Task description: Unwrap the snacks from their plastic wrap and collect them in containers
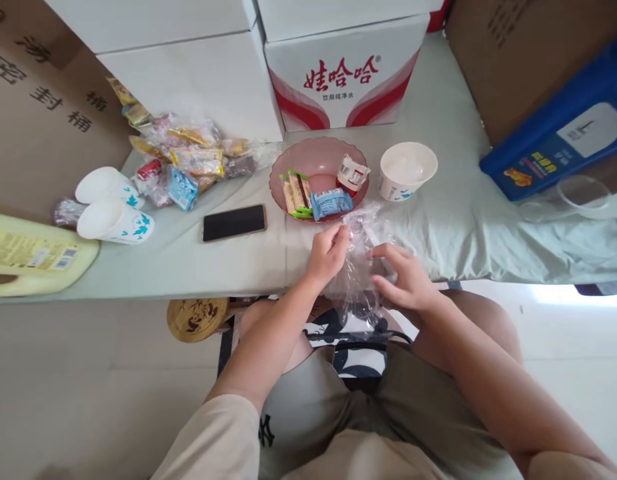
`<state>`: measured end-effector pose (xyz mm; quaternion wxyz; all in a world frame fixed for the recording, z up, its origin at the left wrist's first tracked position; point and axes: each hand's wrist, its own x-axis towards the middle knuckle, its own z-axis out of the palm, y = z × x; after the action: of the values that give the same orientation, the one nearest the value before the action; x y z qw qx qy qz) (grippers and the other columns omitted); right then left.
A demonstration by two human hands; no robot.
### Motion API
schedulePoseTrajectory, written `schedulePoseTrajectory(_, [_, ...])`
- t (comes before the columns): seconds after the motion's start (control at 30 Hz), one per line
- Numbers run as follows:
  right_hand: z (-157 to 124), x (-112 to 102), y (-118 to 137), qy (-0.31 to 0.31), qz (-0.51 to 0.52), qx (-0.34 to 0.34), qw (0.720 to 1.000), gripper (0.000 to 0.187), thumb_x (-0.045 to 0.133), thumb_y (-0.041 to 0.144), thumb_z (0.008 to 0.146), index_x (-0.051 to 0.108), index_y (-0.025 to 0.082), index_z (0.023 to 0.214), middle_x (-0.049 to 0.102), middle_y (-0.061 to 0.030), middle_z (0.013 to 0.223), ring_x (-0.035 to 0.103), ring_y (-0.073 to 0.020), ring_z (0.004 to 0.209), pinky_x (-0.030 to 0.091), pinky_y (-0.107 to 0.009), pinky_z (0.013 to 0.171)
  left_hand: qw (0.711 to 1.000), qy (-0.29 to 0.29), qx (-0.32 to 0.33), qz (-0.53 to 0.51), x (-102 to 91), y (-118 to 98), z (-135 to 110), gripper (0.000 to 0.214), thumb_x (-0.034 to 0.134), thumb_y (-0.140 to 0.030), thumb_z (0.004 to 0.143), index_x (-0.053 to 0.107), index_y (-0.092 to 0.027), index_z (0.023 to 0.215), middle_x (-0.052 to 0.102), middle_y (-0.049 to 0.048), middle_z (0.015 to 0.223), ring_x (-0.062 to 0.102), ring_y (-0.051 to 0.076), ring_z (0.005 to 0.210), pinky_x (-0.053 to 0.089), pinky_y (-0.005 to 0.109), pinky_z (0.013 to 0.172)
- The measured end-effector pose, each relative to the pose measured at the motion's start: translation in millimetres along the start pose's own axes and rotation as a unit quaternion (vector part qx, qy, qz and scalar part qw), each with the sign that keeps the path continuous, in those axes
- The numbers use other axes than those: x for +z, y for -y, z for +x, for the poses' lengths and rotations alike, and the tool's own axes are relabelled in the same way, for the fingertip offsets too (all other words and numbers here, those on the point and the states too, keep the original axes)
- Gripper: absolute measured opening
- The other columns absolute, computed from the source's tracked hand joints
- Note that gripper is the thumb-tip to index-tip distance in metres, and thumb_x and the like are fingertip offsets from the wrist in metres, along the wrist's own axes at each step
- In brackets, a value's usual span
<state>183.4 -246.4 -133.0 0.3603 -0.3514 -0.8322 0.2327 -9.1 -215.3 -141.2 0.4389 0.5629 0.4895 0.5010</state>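
A clear plastic bag (359,277) hangs over the table's front edge toward my lap. My left hand (331,250) is closed, pinching the bag near its top. On the bag's other side my right hand (402,275) has its fingers apart, with the fingertips close to the plastic; whether they touch it I cannot tell. Just beyond my hands sits a pink scalloped bowl (308,155). Inside it are green-edged wrapped biscuits (295,193), a blue-wrapped snack (331,203) and a white and red packet (352,175). A paper tub (407,172) stands right of the bowl.
At left are a phone (234,223), paper cups (115,220), a heap of wrapped snacks (193,157) and a yellow jug (38,257). White cartons (348,73) line the back. A blue container (563,127) and a clear cup (583,197) are at right. A wooden stool (197,319) stands below.
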Motion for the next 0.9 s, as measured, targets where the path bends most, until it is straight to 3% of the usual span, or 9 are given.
schedulePoseTrajectory(0.1, [-2.9,-0.3,-4.1,0.082,0.022,-0.053,0.995,0.055,0.054,0.065,0.093,0.062,0.019,0.122,0.072,-0.0142,0.116,0.067,-0.0298,0.110,0.052,-0.047,0.095,0.992,-0.055,-0.067,-0.088,-1.9,-1.9,3.6,0.046,0.063,-0.061,0.089,0.056,-0.020,0.069,0.040,-0.0062,0.050,0.035,0.007,0.041,0.025,0.024,0.043])
schedulePoseTrajectory(0.2, [-6.3,0.3,-7.2,0.112,0.002,-0.064,0.992,0.069,0.064,0.069,0.085,0.060,0.019,0.133,0.068,-0.0165,0.132,0.057,-0.0371,0.131,0.041,-0.058,0.111,0.959,-0.155,-0.129,-0.198,-9.2,-12.9,9.8,0.042,0.070,-0.050,0.085,0.051,-0.019,0.062,0.035,-0.0076,0.048,0.028,0.005,0.037,0.018,0.021,0.038])
schedulePoseTrajectory(0.3, [-10.6,6.6,-8.4,0.115,-0.071,-0.052,0.989,0.047,0.071,0.044,0.088,0.065,0.023,0.129,0.065,-0.0133,0.141,0.050,-0.0388,0.141,0.035,-0.063,0.116,0.904,-0.219,-0.194,-0.311,-18.0,-24.4,14.4,0.038,0.067,-0.039,0.086,0.047,-0.019,0.060,0.030,-0.0091,0.046,0.023,0.004,0.036,0.016,0.019,0.036])
schedulePoseTrajectory(0.4, [-10.3,15.1,-4.9,0.077,-0.082,-0.071,0.991,0.016,0.061,0.022,0.093,0.072,0.025,0.104,0.072,-0.0070,0.131,0.056,-0.0326,0.137,0.038,-0.057,0.115,0.873,-0.215,-0.227,-0.374,-23.2,-28.5,14.8,0.033,0.064,-0.032,0.087,0.047,-0.019,0.062,0.028,-0.0098,0.045,0.023,0.004,0.035,0.019,0.018,0.037])
schedulePoseTrajectory(0.53, [-4.7,17.5,2.5,-0.001,0.002,-0.086,0.996,0.012,0.056,0.017,0.093,0.066,0.024,0.094,0.077,-0.0054,0.100,0.069,-0.0263,0.113,0.050,-0.046,0.100,0.876,-0.210,-0.236,-0.363,-25.0,-24.7,12.3,0.032,0.063,-0.034,0.087,0.047,-0.020,0.063,0.031,-0.0095,0.045,0.026,0.005,0.035,0.023,0.019,0.037])
schedulePoseTrajectory(0.67, [-4.3,9.6,3.4,-0.042,0.034,-0.011,0.998,0.013,0.050,0.017,0.093,0.062,0.023,0.094,0.072,-0.0048,0.083,0.067,-0.0214,0.081,0.054,-0.039,0.080,0.906,-0.193,-0.206,-0.317,-28.7,-19.3,12.9,0.035,0.067,-0.041,0.083,0.045,-0.021,0.064,0.030,-0.0093,0.047,0.026,0.005,0.037,0.026,0.019,0.039])
schedulePoseTrajectory(0.73, [-5.9,8.1,2.2,-0.029,0.024,-0.018,0.999,0.020,0.051,0.017,0.090,0.062,0.022,0.105,0.073,-0.0076,0.094,0.067,-0.0232,0.087,0.053,-0.041,0.083,0.916,-0.191,-0.192,-0.296,-31.5,-17.0,14.0,0.039,0.069,-0.045,0.079,0.043,-0.021,0.063,0.030,-0.0090,0.048,0.025,0.004,0.038,0.026,0.020,0.040])
schedulePoseTrajectory(0.83, [-7.9,14.0,2.5,0.022,-0.017,-0.068,0.997,0.043,0.062,0.022,0.084,0.060,0.021,0.127,0.068,-0.0151,0.129,0.061,-0.0318,0.117,0.047,-0.052,0.099,0.926,-0.183,-0.188,-0.270,-33.7,-14.5,13.4,0.043,0.069,-0.050,0.076,0.041,-0.021,0.063,0.027,-0.0090,0.048,0.024,0.004,0.038,0.026,0.020,0.041])
schedulePoseTrajectory(0.9, [-8.0,21.1,4.6,0.044,-0.046,-0.077,0.995,0.043,0.067,0.026,0.084,0.061,0.025,0.127,0.063,-0.0141,0.139,0.055,-0.0343,0.129,0.040,-0.055,0.107,0.934,-0.152,-0.190,-0.263,-32.1,-14.0,11.2,0.042,0.069,-0.051,0.076,0.041,-0.022,0.064,0.026,-0.0090,0.048,0.027,0.005,0.039,0.028,0.020,0.042])
